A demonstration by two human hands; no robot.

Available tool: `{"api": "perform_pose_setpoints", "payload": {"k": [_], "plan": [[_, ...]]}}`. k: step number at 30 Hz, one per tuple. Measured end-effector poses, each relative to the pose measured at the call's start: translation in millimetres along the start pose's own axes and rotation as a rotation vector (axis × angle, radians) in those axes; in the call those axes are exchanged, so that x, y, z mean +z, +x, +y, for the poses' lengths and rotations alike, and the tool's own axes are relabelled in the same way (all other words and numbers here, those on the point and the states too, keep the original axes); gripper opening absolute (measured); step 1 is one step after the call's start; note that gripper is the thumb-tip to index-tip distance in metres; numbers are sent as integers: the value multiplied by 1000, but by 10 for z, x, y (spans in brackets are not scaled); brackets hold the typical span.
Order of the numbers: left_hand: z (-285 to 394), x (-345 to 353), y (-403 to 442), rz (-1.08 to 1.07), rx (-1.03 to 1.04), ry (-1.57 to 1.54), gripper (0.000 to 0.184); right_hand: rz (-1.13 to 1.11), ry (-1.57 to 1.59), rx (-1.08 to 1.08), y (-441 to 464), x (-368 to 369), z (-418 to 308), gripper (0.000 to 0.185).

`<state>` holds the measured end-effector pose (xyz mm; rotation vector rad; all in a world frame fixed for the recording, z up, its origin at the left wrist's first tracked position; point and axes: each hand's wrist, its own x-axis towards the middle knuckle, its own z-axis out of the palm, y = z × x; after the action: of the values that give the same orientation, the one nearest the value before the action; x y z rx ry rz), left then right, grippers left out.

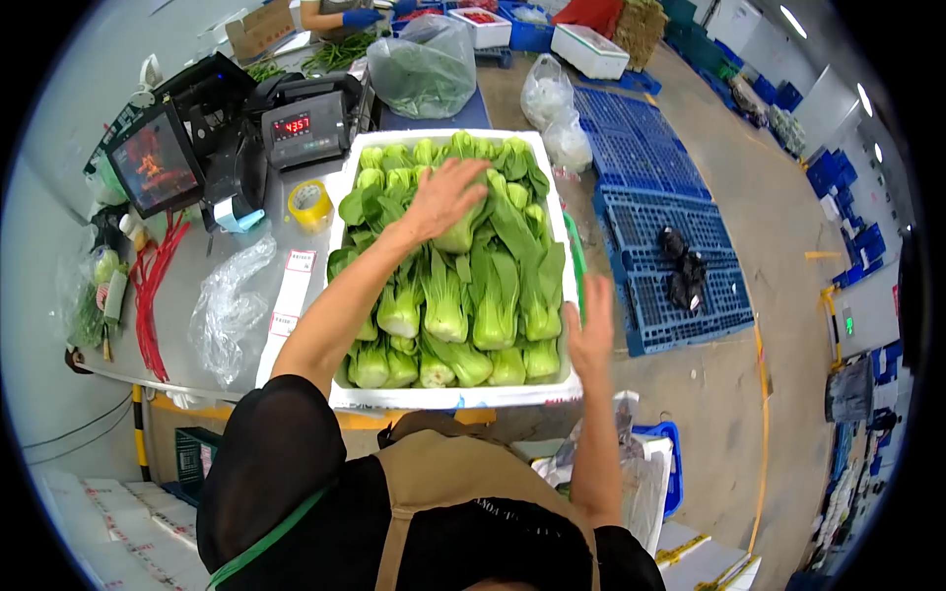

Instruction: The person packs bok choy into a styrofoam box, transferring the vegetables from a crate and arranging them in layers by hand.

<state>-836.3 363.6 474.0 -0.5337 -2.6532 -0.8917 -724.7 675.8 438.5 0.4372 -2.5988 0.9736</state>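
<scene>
A white foam box [455, 398] in front of me is filled with rows of green bok choy [444, 305]. My left hand [445, 200] reaches over the box and lies across bok choy in the back half, fingers stretched out and its underside hidden. Just outside the box's right wall, my right hand [591, 333] is raised, slightly blurred, with thumb and fingers apart and nothing in it.
On the grey table, left of the box, are yellow tape [309, 205], a label strip [293, 286], a plastic bag [229, 313], red ties [158, 291] and a scale [305, 128]. Blue pallets [675, 266] lie at right. Another person's gloved hand [363, 18] shows at the back.
</scene>
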Motion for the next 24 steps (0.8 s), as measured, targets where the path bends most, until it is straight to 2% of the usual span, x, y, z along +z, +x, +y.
{"api": "perform_pose_setpoints", "payload": {"k": [1,4,6,7,8,9,10,11,12,14,16,18,20,23,24], "plan": [[143,-81,-32,100,19,-82,54,39,15,28,-106,-196,52,50],[886,-130,-539,152,-127,-268,46,165,-55,160,-632,-610,437,42],[1330,51,-988,-3,-109,-451,40,204,15,320,-1191,-713,915,37],[1498,208,-1222,-138,-102,-552,43,247,-57,316,-1531,-721,1187,35],[1688,394,-1423,-223,-58,-619,39,234,28,471,-1890,-723,1467,35],[1913,537,-1573,-310,-29,-683,34,263,21,534,-2144,-785,1426,34],[2091,731,-1714,-433,-66,-773,30,269,-25,624,-2655,-694,1842,35],[2224,895,-1799,-590,-63,-736,30,235,-14,718,-3040,-681,1991,33],[2376,1071,-1869,-638,-48,-744,32,199,-9,815,-3384,-682,2097,31],[2598,1307,-1902,-879,-21,-638,37,15,-108,1131,-4044,-581,2243,27],[2717,1638,-2026,-955,96,-437,40,133,-69,1206,-4906,-256,2561,32],[2889,1890,-2033,-1061,165,-249,43,31,11,1639,-4961,-294,2311,28],[3099,2082,-2044,-1204,174,-90,45,113,88,1824,-5610,86,2621,25],[3351,2470,-2189,-1290,202,-34,47,232,219,2024,-6616,516,2961,21],[3381,2539,-2226,-1278,172,-53,48,210,327,2085,-6814,500,2965,21]]}}
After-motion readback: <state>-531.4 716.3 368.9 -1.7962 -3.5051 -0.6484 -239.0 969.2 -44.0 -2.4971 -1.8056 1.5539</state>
